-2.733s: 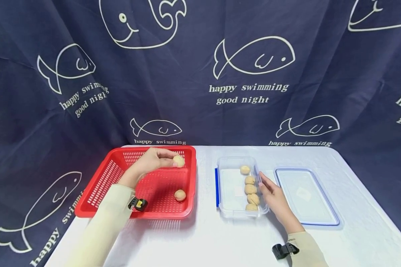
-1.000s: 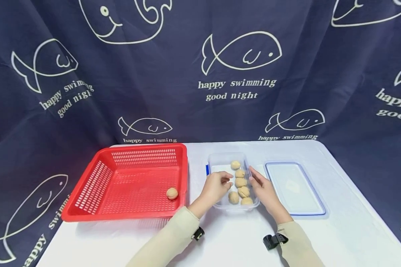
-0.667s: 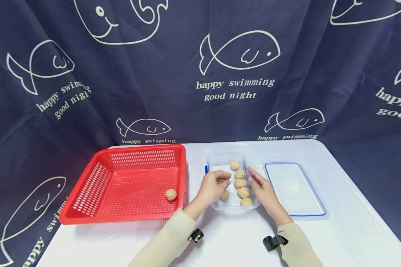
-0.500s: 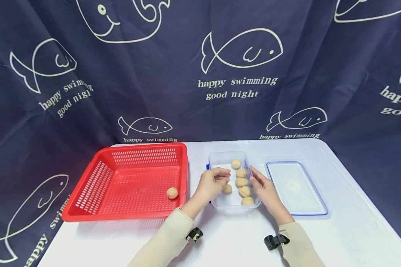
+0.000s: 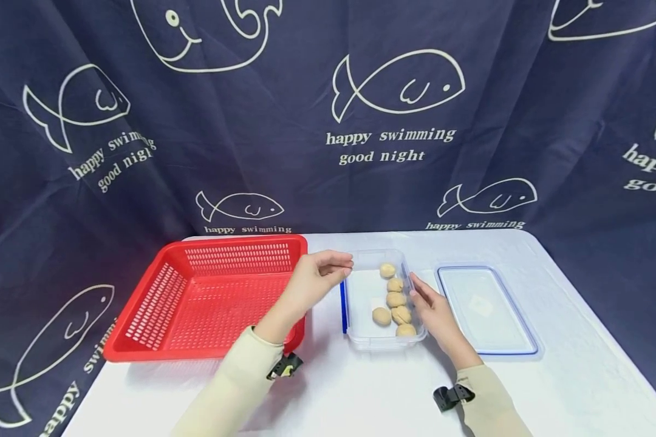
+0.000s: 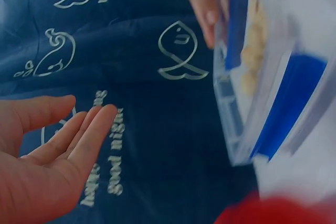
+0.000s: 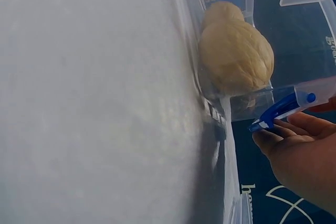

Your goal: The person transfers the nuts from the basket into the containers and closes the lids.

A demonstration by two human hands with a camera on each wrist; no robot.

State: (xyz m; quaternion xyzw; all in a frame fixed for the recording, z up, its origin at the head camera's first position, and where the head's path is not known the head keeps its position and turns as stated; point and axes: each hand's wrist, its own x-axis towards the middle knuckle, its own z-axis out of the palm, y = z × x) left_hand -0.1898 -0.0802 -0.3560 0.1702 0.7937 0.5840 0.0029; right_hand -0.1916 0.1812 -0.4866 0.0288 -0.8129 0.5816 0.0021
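My left hand (image 5: 322, 276) hovers between the red basket (image 5: 205, 355) and the clear plastic box (image 5: 382, 343). It holds nothing; in the left wrist view its fingers (image 6: 94, 135) are extended, apart from the thumb. My right hand (image 5: 437, 312) holds the box by its right wall, beside a blue side clip (image 7: 278, 109). Several walnuts (image 5: 396, 300) form a row along that wall inside the box. Another walnut (image 5: 381, 316) lies to their left. My left forearm hides part of the basket's right side and floor.
A clear lid (image 5: 481, 321) with a blue seal lies flat right of the box. Another blue clip (image 5: 344, 309) hangs at the box's left side. A dark blue cloth (image 5: 306, 121) with white fish hangs behind the white table (image 5: 361, 394).
My left hand carried a walnut from the basket into the box and let go of it. It has since moved out leftward and up. The right hand stays at the box.
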